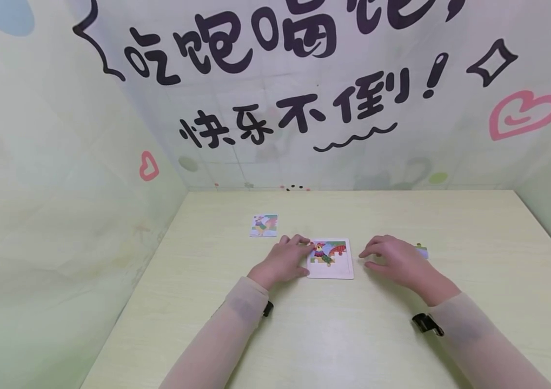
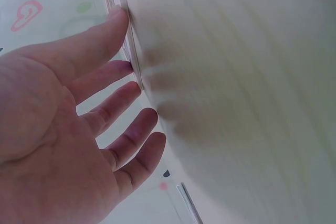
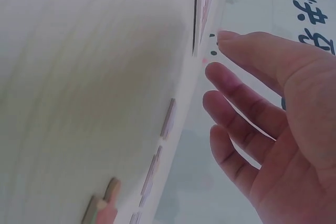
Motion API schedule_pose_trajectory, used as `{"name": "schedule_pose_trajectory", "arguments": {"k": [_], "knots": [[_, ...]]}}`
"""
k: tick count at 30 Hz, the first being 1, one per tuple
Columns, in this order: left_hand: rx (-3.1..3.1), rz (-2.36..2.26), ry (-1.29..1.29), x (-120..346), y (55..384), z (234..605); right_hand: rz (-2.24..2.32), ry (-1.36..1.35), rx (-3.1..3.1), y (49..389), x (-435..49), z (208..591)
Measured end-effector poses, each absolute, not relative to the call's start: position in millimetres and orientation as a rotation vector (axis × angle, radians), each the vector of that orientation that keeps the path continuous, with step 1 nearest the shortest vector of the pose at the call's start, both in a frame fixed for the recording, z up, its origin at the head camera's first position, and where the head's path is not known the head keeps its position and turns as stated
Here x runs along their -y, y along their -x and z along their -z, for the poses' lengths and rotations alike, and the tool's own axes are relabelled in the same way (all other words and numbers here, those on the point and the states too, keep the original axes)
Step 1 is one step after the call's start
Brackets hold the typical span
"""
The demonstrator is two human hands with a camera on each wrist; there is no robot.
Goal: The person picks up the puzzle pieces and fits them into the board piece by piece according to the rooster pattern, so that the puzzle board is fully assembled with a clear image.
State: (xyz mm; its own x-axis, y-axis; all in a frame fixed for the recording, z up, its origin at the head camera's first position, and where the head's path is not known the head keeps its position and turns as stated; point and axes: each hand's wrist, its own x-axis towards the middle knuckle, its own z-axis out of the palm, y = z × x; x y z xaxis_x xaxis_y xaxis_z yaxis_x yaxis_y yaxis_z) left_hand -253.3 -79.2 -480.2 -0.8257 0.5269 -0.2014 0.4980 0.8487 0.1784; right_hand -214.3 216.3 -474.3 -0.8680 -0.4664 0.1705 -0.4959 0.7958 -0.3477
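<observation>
A square white-framed jigsaw board [image 1: 330,274] lies on the table, partly filled with pieces showing a rooster. My left hand [image 1: 282,261] is at its left side, index fingertip over the picture and thumb at the lower left corner. In the left wrist view, the fingers of the left hand [image 2: 79,108] are spread and gently bent along the board's edge [image 2: 134,51]. My right hand [image 1: 397,263] hovers just right of the board, loosely bent. Nothing shows between the fingers of the right hand [image 3: 262,114] in the right wrist view.
A loose puzzle piece [image 1: 422,250] shows behind my right hand. Several pieces lie on the table in the right wrist view, including a nearby thick one [image 3: 107,208]. A rooster picture card [image 1: 264,226] lies at the back left. A printed wall sheet [image 1: 294,162] stands behind the table.
</observation>
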Motion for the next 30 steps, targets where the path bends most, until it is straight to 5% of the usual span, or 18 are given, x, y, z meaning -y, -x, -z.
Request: {"name": "schedule_pose_trajectory", "arguments": {"k": [30], "knots": [[-2.778, -0.157, -0.788, 79.0, 252.7, 479.7, -0.584, -0.579, 3.031, 188.4, -265.7, 472.8]]}}
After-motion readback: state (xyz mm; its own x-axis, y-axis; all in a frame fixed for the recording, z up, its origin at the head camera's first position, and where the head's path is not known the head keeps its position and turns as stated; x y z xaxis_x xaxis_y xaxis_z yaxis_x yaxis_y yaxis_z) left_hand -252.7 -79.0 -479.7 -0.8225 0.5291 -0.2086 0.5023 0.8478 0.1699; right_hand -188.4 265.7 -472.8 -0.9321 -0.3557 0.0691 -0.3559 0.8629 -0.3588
